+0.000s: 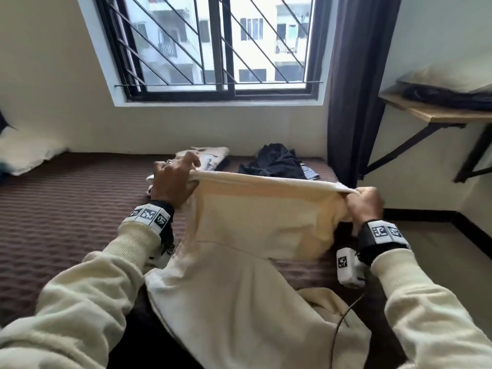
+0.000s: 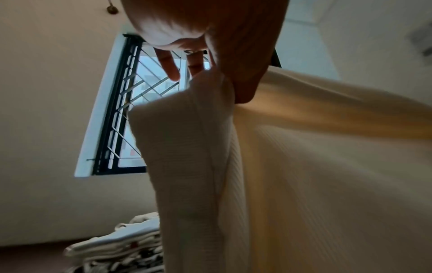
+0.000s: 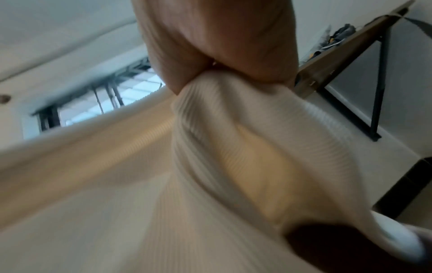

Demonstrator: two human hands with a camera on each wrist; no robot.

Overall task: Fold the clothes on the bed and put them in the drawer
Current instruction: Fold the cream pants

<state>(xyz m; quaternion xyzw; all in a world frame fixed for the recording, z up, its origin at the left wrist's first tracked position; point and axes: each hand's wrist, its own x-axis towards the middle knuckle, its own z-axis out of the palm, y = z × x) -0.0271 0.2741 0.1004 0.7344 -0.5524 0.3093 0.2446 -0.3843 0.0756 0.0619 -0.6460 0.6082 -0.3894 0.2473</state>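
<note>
Fingers of the left hand (image 1: 174, 182) and right hand (image 1: 363, 206) pinch a ribbed cream garment's (image 1: 255, 222) taut hem.

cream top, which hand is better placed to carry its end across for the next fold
Judging by position, the right hand: its grip on the cream top is at the bed's open edge; the left hand hangs over the folded pile.

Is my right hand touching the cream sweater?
Touching. The right wrist view shows the right hand pinching the cream sweater edge between thumb and fingers.
</note>
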